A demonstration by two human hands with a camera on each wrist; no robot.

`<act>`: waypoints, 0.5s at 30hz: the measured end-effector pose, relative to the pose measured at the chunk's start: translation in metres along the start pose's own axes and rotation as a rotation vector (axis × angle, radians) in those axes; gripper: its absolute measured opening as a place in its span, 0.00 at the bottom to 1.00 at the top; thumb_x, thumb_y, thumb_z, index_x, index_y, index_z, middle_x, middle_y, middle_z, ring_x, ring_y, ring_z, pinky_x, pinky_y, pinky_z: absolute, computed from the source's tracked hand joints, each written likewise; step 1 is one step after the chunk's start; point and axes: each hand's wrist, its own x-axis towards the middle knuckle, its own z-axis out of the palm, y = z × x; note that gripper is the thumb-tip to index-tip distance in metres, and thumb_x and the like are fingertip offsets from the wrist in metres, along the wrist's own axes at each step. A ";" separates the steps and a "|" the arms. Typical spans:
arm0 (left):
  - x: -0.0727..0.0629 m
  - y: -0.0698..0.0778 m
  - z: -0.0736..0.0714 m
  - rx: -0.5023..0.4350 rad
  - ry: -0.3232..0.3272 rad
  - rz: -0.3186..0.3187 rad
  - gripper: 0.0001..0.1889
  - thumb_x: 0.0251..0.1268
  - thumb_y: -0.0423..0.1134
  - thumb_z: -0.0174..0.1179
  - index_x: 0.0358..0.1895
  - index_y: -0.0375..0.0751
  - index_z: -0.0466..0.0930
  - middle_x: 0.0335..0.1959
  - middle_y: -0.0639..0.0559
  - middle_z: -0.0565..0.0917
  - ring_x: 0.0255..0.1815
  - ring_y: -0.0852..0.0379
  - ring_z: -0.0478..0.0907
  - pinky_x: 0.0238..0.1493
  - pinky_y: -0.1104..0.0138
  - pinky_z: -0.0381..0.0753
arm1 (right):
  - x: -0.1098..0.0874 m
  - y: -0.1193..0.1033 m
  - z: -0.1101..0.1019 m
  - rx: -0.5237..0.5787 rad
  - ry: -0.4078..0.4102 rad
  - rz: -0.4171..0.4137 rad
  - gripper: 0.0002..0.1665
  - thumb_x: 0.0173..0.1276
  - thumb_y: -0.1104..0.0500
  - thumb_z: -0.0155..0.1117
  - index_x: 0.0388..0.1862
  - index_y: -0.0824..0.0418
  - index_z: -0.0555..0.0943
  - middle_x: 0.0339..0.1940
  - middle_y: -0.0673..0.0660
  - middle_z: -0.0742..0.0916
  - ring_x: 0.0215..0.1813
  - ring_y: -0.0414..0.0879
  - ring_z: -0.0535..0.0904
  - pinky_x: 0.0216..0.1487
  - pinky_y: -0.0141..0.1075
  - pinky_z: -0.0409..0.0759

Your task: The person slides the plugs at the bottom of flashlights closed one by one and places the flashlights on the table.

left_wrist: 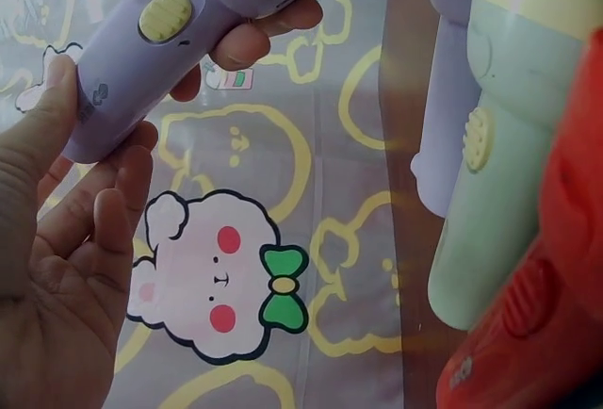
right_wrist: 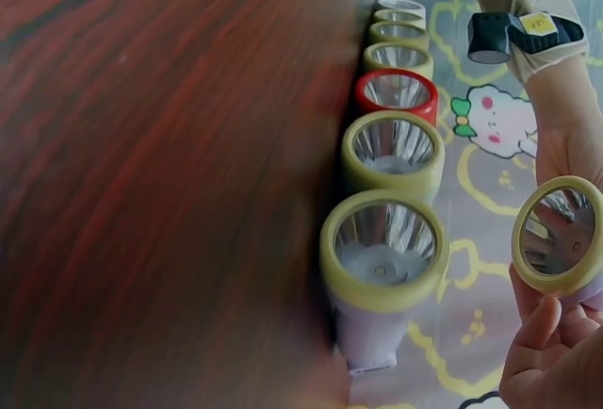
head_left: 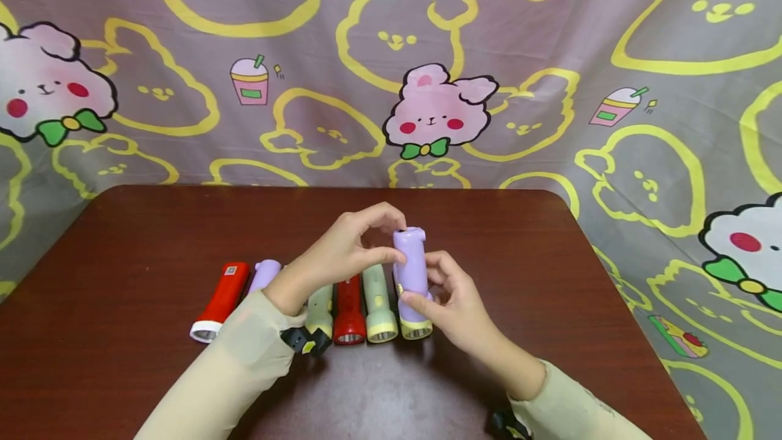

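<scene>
A purple flashlight (head_left: 411,260) with a yellow rim and yellow switch (left_wrist: 165,16) is held up above the table by both hands. My left hand (head_left: 360,240) pinches its tail end between thumb and fingers. Lower down, near the lamp head, my right hand (head_left: 455,297) grips it. Another purple flashlight (right_wrist: 372,338) lies just below, largely hidden by the held one in the head view. Beside it in the row are a pale green flashlight (head_left: 377,304) and a red flashlight (head_left: 349,307).
Further left in the row lie a second pale green flashlight (head_left: 320,307), a purple flashlight (head_left: 265,274) partly behind the left forearm, and a red flashlight (head_left: 226,294) with a white rim. All rest on a dark brown table (head_left: 153,236). A patterned curtain (head_left: 342,66) hangs behind.
</scene>
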 end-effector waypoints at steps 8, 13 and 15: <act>0.014 -0.006 0.009 -0.009 -0.061 -0.014 0.20 0.55 0.38 0.73 0.50 0.44 0.76 0.46 0.52 0.84 0.50 0.57 0.81 0.36 0.66 0.82 | -0.004 0.004 -0.013 -0.056 0.005 0.035 0.22 0.64 0.69 0.68 0.55 0.65 0.71 0.45 0.66 0.89 0.31 0.39 0.80 0.31 0.32 0.78; 0.022 -0.010 0.015 0.004 -0.075 -0.013 0.20 0.56 0.38 0.73 0.49 0.43 0.76 0.47 0.52 0.85 0.52 0.57 0.82 0.45 0.61 0.84 | -0.007 0.006 -0.024 -0.089 -0.009 0.059 0.23 0.66 0.68 0.67 0.57 0.66 0.71 0.47 0.67 0.88 0.35 0.38 0.82 0.36 0.32 0.81; 0.025 -0.012 0.018 0.014 -0.083 -0.013 0.20 0.56 0.38 0.73 0.49 0.43 0.76 0.47 0.51 0.85 0.52 0.57 0.82 0.50 0.59 0.84 | -0.008 0.007 -0.027 -0.094 -0.019 0.060 0.23 0.66 0.68 0.66 0.58 0.68 0.71 0.47 0.69 0.88 0.37 0.38 0.83 0.38 0.32 0.82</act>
